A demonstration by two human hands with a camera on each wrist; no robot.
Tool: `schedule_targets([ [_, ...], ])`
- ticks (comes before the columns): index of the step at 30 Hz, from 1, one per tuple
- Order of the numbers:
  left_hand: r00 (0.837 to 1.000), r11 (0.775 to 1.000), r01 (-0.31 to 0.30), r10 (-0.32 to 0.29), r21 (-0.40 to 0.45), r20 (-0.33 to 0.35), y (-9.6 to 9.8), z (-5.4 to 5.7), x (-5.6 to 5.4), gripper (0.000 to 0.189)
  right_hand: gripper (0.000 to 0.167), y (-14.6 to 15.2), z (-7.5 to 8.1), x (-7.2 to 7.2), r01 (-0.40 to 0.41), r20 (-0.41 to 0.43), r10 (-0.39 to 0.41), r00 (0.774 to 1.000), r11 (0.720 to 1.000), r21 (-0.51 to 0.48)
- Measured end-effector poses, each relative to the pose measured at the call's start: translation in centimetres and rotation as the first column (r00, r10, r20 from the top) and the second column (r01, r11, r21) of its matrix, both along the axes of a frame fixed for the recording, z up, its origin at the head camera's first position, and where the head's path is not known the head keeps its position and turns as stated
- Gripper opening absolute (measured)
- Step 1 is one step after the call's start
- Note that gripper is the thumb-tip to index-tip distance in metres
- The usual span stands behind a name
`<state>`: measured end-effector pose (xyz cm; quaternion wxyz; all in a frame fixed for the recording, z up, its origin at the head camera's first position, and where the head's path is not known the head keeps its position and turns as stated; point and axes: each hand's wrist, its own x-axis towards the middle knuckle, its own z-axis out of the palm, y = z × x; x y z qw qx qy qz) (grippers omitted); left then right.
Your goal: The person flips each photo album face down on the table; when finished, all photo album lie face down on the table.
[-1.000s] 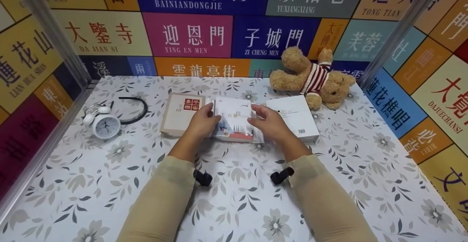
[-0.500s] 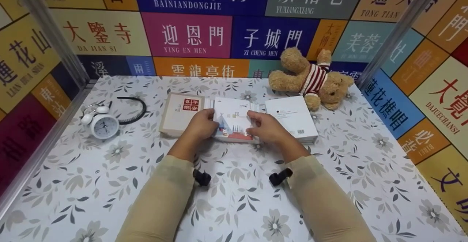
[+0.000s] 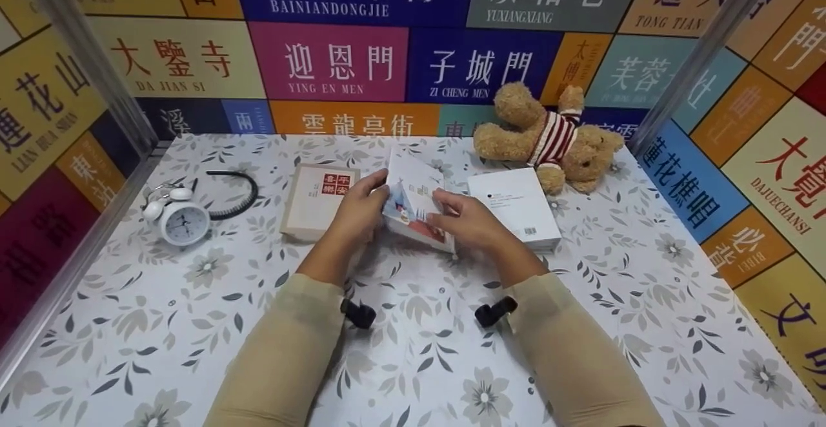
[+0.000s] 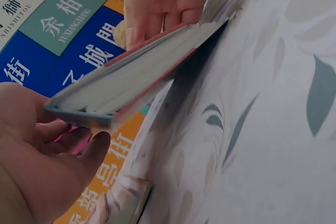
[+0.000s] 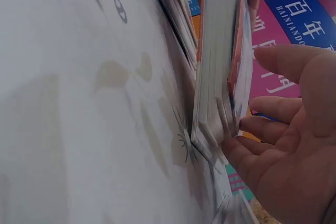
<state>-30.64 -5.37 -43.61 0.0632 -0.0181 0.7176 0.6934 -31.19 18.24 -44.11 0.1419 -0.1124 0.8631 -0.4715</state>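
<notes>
A book (image 3: 416,198) with a white cover and a blue and red picture is tilted, its left side raised, in the head view. My left hand (image 3: 361,211) grips its left edge, thumb on one side and fingers on the other, around the spine corner in the left wrist view. My right hand (image 3: 468,220) is at the lower right edge. In the right wrist view its loosely bent fingers (image 5: 239,148) touch the page edges, while the thumb stands beside the cover. The book's lower edge is close over the patterned tabletop (image 5: 105,103).
A beige book (image 3: 313,204) with a red square lies left of the hands, and a white book (image 3: 519,211) lies to the right. A teddy bear (image 3: 558,137) lies behind it. At the left are a white alarm clock (image 3: 186,220) and a black headband (image 3: 251,188).
The book lay flat between both hands; now its left side is lifted and it is turned to tilt right. The left hand has risen with it, and the right hand has shifted slightly over the cover.
</notes>
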Motion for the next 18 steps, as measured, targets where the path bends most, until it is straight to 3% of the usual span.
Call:
schedule_targets([
  [4, 0.998, 0.991, 0.06, -0.059, 0.116, -0.017, 0.5, 0.6, 0.4, 0.053, 0.068, -0.5, 0.5, 0.5, 0.004, 0.002, -0.004, 1.0, 0.999, -0.049],
  [10, 0.992, 0.984, 0.083, -0.065, 0.16, -0.113, 1.1, 1.2, 0.8, 0.051, 0.066, -1.4, 1.4, 1.4, 0.002, 0.018, 0.001, 1.0, 0.976, -0.22],
  [14, 0.981, 0.984, 0.102, -0.076, 0.146, -0.178, 1.4, 1.9, 1.4, 0.051, 0.063, -1.7, 2.1, 1.9, -0.007, -0.026, -0.002, 1.0, 0.946, -0.325],
  [18, 0.963, 0.987, 0.146, -0.126, 0.067, -0.239, 1.9, 2.6, 2.0, 0.057, 0.057, -1.6, 2.9, 2.2, -0.007, -0.027, -0.005, 1.0, 0.899, -0.438],
])
